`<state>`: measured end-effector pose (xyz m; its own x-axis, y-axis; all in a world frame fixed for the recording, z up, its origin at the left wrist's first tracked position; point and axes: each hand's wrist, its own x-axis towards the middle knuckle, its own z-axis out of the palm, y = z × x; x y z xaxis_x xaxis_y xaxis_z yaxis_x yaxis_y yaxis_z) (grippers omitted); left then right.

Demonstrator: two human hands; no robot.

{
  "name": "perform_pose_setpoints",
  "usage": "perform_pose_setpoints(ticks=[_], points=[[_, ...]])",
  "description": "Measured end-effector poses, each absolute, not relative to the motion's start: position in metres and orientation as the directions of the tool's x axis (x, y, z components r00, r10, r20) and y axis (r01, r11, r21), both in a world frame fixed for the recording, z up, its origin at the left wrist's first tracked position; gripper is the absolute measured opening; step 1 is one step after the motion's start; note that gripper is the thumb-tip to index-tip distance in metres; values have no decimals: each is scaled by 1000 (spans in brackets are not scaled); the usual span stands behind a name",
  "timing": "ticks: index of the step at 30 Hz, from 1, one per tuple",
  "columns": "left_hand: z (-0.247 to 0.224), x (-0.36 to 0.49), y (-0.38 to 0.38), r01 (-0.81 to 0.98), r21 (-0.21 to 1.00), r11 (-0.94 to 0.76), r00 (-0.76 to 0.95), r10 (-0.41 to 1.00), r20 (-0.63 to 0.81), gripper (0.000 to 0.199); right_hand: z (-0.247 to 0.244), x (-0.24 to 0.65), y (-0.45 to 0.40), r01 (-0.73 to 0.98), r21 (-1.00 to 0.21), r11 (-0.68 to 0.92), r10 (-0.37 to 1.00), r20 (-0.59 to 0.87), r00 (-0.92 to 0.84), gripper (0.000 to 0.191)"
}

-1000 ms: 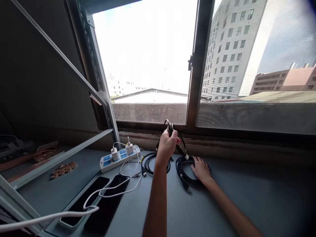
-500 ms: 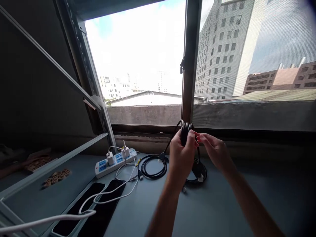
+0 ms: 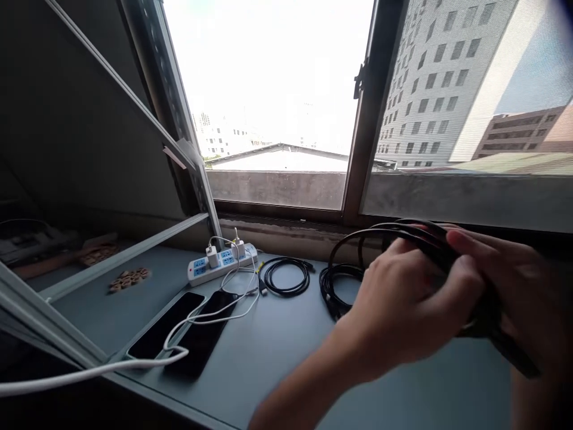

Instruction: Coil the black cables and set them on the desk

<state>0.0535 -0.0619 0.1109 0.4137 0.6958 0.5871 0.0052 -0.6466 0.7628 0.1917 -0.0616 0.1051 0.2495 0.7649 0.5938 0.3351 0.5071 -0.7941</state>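
My left hand (image 3: 403,304) is closed around a bundle of looped black cable (image 3: 416,236), held up above the table at the right. Its loops arch out past the knuckles toward the window. Over the far side of the same bundle, my right hand (image 3: 514,269) presses with bent fingers; it is dark and partly blurred. A thick black end of the cable hangs below the right hand. Behind my left hand, a coiled black cable (image 3: 329,286) lies on the table, partly hidden. Another neatly coiled black cable (image 3: 286,292) lies to its left.
A white power strip (image 3: 224,263) with two plugged-in chargers stands at the back. White cords run from it across two dark phones (image 3: 203,340). A metal shelf frame (image 3: 179,230) rises on the left, with small brown pieces (image 3: 129,279) beyond it. The window (image 3: 277,203) closes off the back.
Both hands have come nearer and to the right with the bundled cable, and my right hand has closed in on it. The view has tilted down and swung left.
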Motion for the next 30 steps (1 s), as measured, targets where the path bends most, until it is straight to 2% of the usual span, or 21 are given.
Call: perform_pose_setpoints(ticks=[2,6,10,14,17,20,24,28,30], points=[[110,49,-57,-29,791,-611,408,715,567,34,103,195,-60,297,-787,540,753,610,247,22],[112,39,-40,-91,854,-512,333,793,510,19,101,207,-55,269,-784,560,728,620,292,27],[120,24,-24,-250,885,-394,356,812,462,15,103,213,-56,149,-815,560,758,576,306,31],[122,10,-9,-427,890,-163,451,814,365,23,110,207,-61,45,-856,514,834,512,208,17],[121,4,0,-544,838,-46,485,798,359,21,116,204,-66,-51,-870,491,867,482,125,19],[121,0,2,-583,812,-17,479,800,361,16,118,207,-72,-126,-871,475,880,469,81,25],[123,1,-5,-580,814,-25,483,794,368,26,115,208,-73,-97,-907,410,911,412,-5,21],[125,8,-13,-520,852,-67,522,764,379,39,112,200,-58,-119,-969,218,964,232,-126,44],[125,11,-15,-506,858,-88,513,769,382,41,111,196,-50,-153,-968,197,969,217,-121,43]])
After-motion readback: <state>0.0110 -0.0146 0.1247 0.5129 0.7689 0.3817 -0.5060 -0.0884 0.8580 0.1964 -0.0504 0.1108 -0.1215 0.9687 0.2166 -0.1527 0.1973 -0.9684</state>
